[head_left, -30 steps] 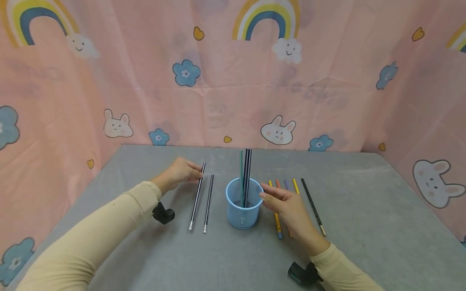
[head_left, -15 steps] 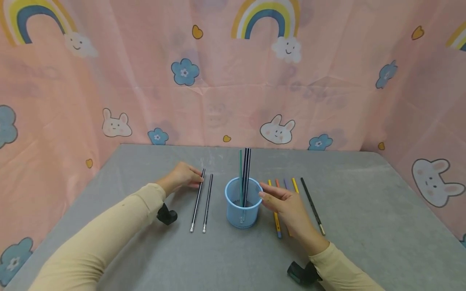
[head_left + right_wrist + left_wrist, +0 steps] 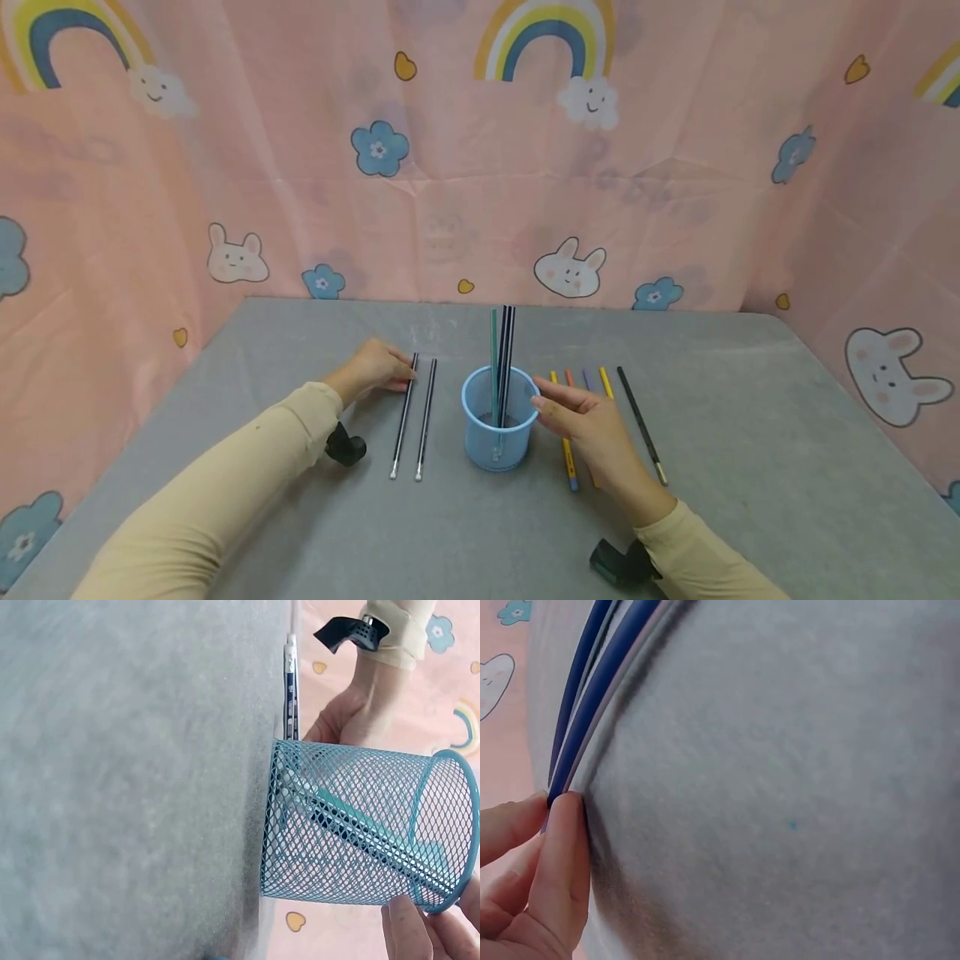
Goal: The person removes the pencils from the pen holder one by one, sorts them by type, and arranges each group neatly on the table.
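My left hand pinches the far end of a dark striped pencil between thumb and fingertips; its white eraser end points toward me. Close beside it on the right lies a second striped pencil, roughly parallel. A light blue mesh pencil cup stands upright in the middle, holding a green pencil and several dark striped ones. My right hand grips the cup's rim at its right side. In the right wrist view, fingertips touch the mesh cup near its rim.
Right of the cup lie several pencils: yellow, orange-red, purple, another yellow and a black one. My right hand partly covers some. The grey table meets a pink patterned curtain behind.
My left hand has drawn slightly toward me, and the far end of its pencil has come down nearer the other striped pencil. The right hand and the cup stay in place.
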The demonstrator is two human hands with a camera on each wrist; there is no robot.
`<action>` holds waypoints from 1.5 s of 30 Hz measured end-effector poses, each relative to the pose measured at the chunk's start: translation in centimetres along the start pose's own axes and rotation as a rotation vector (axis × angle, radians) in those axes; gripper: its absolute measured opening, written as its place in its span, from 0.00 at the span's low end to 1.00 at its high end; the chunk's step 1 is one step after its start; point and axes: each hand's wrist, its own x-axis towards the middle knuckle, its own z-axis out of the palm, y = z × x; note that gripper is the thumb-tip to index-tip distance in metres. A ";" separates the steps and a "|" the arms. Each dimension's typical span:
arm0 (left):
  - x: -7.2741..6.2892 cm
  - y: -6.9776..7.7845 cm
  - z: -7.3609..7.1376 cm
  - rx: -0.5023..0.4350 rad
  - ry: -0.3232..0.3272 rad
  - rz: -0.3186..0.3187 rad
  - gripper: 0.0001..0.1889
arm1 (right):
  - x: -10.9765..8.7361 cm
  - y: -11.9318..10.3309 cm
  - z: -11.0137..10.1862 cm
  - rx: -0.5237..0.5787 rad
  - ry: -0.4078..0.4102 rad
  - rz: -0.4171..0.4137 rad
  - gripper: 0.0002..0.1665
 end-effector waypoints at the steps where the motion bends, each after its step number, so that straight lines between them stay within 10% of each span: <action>1: 0.0 -0.1 0.0 0.005 0.004 -0.002 0.13 | 0.0 0.0 0.0 0.000 -0.001 0.000 0.25; 45: -0.8 -0.1 0.8 0.123 0.105 0.014 0.14 | -0.1 -0.1 -0.2 -0.011 -0.013 -0.015 0.24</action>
